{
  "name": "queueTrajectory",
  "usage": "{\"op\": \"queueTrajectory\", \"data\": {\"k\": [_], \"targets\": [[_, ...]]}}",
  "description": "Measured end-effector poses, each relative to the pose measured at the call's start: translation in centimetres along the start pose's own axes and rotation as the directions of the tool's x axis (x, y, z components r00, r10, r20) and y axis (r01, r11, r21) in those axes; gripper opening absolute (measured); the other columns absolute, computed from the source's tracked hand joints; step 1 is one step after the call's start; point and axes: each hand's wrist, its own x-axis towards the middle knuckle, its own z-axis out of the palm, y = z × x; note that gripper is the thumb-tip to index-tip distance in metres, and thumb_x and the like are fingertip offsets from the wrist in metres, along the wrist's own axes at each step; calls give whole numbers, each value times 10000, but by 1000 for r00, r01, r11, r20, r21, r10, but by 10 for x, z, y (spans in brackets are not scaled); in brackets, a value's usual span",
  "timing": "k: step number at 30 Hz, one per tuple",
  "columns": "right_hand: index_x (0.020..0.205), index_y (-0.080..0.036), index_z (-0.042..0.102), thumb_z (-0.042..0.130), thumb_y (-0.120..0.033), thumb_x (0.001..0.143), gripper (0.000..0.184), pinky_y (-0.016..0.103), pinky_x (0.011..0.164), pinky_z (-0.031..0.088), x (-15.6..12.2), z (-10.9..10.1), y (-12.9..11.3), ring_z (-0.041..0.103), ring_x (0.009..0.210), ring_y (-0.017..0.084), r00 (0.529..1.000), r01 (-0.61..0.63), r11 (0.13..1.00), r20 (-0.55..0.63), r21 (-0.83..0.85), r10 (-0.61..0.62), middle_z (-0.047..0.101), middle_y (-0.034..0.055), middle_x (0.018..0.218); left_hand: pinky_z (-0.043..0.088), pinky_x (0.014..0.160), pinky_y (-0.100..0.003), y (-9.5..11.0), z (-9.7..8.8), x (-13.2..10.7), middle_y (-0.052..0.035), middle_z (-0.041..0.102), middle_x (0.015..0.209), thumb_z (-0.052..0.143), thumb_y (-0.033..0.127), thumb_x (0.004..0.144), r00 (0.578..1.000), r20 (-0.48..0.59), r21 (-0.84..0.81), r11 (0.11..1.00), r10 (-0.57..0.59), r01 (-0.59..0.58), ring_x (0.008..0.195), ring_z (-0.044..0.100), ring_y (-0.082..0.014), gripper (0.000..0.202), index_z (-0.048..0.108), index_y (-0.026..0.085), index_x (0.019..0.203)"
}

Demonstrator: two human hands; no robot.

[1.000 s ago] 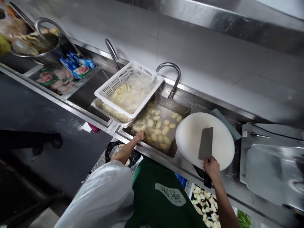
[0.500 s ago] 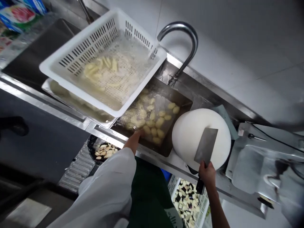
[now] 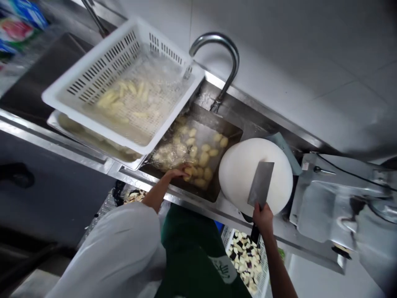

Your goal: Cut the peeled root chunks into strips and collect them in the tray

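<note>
My right hand is wrapped around the black handle of a cleaver. Its broad blade lies over a thick round white cutting board. At the front of the water-filled sink, my left hand has its fingers curled around a yellow peeled potato. Several more peeled potatoes lie in the water beside it. A white slotted basket sits over the sink's left part, with cut yellow strips in shallow water inside.
A curved faucet rises behind the sink. Beneath the basket is a metal tray. Metal equipment stands right of the board. Below the counter are a crate of diced eggplant and a black-lined container of pale pieces.
My left hand has come up out of the potatoes, and a potato now shows in its fingers. The whole view has shifted a little; the cleaver stays over the board.
</note>
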Motion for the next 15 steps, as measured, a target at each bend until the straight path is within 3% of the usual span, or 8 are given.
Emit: {"op": "queueTrajectory", "data": {"k": [3,6,10,15], "targets": [[833,-230,561,416,-498,844,304,346,624,425,3,-1,3,597,646,268,1000,-1,998,28,66,-1,591,57,607,580,653,-279,23,-1,-11,-45,693,881,731,238,808,981,192,-53,997,-41,52,751,688,-171,325,660,167,1117],[865,-214,593,442,-460,859,289,336,592,418,5,-2,4,580,573,253,996,-30,989,93,146,16,542,21,515,583,613,-274,39,12,-33,-63,683,998,740,330,815,959,260,-224,973,112,-53,747,705,-180,490,581,210,1262],[907,-176,633,467,-388,885,270,332,572,414,6,-2,3,565,506,242,991,-40,977,132,209,12,500,-8,444,551,521,-230,56,41,-56,-45,657,991,781,352,783,944,151,-319,919,292,-233,678,696,-164,588,523,246,1300],[899,-154,659,488,-302,919,228,339,621,442,6,-12,8,594,550,245,992,-19,988,129,155,-1,524,8,469,580,546,-246,82,70,-72,-28,635,930,741,386,836,948,3,-285,909,319,-305,686,682,-155,512,529,245,1281]]}}
